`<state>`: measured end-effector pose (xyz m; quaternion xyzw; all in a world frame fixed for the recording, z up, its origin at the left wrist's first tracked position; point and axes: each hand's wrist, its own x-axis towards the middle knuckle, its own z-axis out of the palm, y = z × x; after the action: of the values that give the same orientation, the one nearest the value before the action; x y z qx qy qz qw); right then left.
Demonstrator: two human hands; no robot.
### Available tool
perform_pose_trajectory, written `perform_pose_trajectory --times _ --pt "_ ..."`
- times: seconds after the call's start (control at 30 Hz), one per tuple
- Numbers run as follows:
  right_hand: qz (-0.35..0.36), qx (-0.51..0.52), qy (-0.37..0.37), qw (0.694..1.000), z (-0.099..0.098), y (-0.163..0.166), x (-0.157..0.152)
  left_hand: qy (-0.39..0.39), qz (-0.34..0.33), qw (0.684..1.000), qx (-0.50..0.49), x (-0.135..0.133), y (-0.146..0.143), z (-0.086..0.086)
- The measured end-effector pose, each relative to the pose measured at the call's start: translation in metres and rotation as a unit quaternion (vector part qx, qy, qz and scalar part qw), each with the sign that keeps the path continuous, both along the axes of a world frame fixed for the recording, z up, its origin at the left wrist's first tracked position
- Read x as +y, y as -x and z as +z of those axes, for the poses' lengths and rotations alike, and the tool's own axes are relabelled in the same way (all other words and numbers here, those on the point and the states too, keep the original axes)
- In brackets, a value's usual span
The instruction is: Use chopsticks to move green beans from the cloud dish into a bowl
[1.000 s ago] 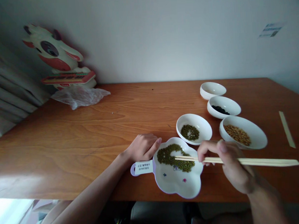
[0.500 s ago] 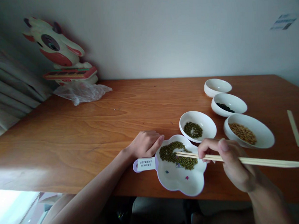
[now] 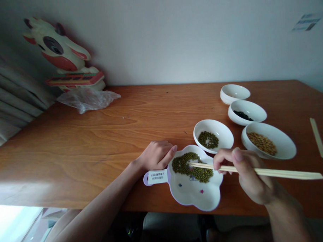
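My right hand is closed round a pair of wooden chopsticks. Their tips rest among the green beans in a flower-shaped white plate near the table's front edge. My left hand lies loosely curled on the table, fingers against the plate's left rim, just above its labelled handle. Behind the plate stands a white bowl with a few green beans in it.
Three more white bowls line up to the right: one of tan beans, one of black beans, one bare. A paper chopstick sleeve lies far right. A cow toy and clear plastic bag sit back left.
The chopstick tips have shifted slightly within the green beans on the plate. My left hand has stayed against the rim. The view has drifted a little.
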<state>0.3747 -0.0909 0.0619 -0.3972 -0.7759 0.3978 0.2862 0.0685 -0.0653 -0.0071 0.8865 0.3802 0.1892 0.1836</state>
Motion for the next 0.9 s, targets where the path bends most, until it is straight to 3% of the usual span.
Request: perform_pose_trajectory --times 0.9 --pt "-0.007 0.027 -0.04 0.999 -0.0042 0.0009 0.0008 -0.008 -0.006 1.0 -0.001 0.0005 0.0001 -0.0002"
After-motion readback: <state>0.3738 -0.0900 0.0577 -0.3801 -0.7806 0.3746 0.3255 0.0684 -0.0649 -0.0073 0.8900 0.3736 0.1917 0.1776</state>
